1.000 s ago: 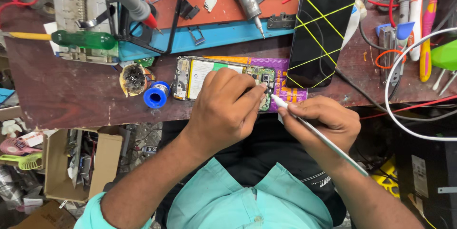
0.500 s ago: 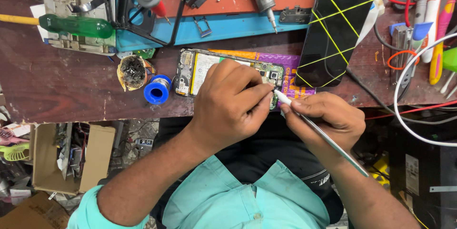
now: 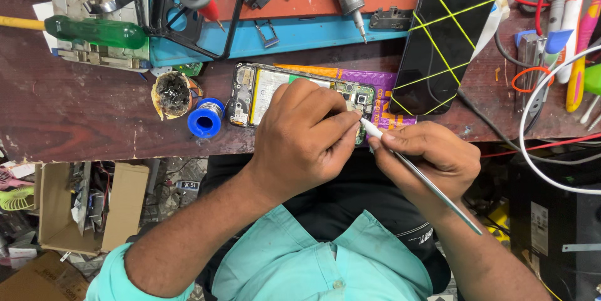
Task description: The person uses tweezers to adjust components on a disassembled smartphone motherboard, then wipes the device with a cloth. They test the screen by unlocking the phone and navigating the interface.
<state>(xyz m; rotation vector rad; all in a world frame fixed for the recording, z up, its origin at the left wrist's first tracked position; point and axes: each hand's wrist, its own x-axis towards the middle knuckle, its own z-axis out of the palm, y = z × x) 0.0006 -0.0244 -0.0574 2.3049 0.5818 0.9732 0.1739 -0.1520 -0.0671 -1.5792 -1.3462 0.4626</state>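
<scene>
Head view, items as I found them:

1. My left hand (image 3: 307,135): lay curled over the opened phone (image 3: 300,94), fingers pressed down on its right half, pinning it to the desk (image 3: 94,119).
2. My right hand (image 3: 432,154): clenched around a thin metal tool (image 3: 419,176), held like a pen, its white tip meeting the phone's edge just beside my left fingertips.
3. Opened phone: back removed, battery and circuit board showing, flat on the desk under and just beyond my left hand, resting partly on a purple-and-orange sheet (image 3: 375,82).
4. Blue solder spool (image 3: 205,117): just left of the phone, near my left wrist.
5. Flux-caked pot (image 3: 172,93): touching the spool's far left side.
6. Green-handled screwdriver (image 3: 94,30): well beyond my left hand, lying across the desk.
7. Blue mat (image 3: 294,37): beyond the phone, carrying a black stand and small metal parts.
8. Black phone screen with yellow crossed lines (image 3: 447,32): beyond my right hand, tilted.
9. White cable (image 3: 532,107): looping to the right of my right hand.
</scene>
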